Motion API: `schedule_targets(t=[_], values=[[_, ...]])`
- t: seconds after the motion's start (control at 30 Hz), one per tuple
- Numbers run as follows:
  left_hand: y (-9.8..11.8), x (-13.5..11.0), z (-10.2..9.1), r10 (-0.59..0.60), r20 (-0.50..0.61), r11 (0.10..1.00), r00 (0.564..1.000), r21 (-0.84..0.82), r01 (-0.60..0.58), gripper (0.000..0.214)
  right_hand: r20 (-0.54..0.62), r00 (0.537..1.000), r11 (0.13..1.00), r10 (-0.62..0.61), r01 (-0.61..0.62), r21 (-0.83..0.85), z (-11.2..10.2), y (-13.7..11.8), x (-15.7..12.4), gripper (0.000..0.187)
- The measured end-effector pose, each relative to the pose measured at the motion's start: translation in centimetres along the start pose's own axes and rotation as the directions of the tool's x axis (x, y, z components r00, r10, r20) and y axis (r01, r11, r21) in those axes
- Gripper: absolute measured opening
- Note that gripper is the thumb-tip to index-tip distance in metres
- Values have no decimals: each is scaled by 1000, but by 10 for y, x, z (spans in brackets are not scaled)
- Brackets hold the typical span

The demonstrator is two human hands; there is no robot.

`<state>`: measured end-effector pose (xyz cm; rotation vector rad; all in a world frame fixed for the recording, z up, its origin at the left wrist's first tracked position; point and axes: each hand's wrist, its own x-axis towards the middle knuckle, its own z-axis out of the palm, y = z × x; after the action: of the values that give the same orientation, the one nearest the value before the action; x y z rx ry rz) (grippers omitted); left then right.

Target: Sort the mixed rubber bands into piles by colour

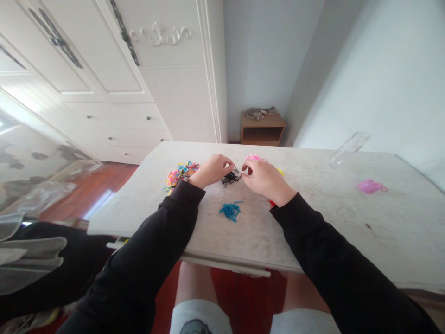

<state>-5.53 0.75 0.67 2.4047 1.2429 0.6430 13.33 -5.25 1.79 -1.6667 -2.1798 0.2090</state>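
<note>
My left hand (pixel 212 170) is over the table between a mixed multicoloured pile of thin strips (pixel 179 177) and a small black pile (pixel 231 177). Its thumb and fingertips are pinched together; whatever may be between them is too small to make out. Facing it, my right hand (pixel 267 182) has curled fingers, with a gap between thumb and forefinger. Behind that hand lies a pink pile (pixel 254 157). Bits of a yellow pile (pixel 280 171) and a red pile (pixel 271 203) show past it, partly hidden. A blue pile (pixel 230 211) lies nearer me.
On the right of the whitish table (pixel 313 232) lie a clear plastic cylinder (pixel 349 149) on its side and a purple pouch-like object (pixel 371 186). A white wardrobe (pixel 184 102) and a small wooden stand (pixel 263 123) are beyond the far edge. Dark cloth is at lower left.
</note>
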Motion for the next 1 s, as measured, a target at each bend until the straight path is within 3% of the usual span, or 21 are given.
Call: schedule_targets(t=[0.27,0.33,0.4,0.47,0.53,0.6,0.7,0.83,1.0], values=[[-2,6,2,48,33,999,998,-11,-47,44,4,1000,1000,-10,10,11,-2,-1,0,12],[-1,8,3,32,-40,995,999,-92,-36,42,0,1000,1000,-6,6,18,-2,-1,-1,11],[-1,9,3,-27,-98,961,995,-276,-1,36,-3,1000,1000,2,-2,29,-4,-2,-2,10],[0,9,3,-121,-63,841,991,-537,68,35,-17,1000,999,5,-4,48,-6,-3,-2,9],[1,8,3,-156,79,648,985,-744,162,41,-66,998,998,1,3,70,-8,-4,-2,8],[3,7,3,-113,232,490,966,-833,257,49,-140,990,995,-14,28,99,-9,-5,-2,9],[9,5,5,-26,350,395,936,-857,331,55,-216,973,978,-84,121,168,-9,-7,-1,8],[18,0,12,36,363,386,931,-864,322,57,-211,967,953,-144,193,234,-5,-10,-1,8],[23,-4,20,-5,395,455,919,-817,354,63,-142,984,961,-106,138,241,0,-13,0,5]])
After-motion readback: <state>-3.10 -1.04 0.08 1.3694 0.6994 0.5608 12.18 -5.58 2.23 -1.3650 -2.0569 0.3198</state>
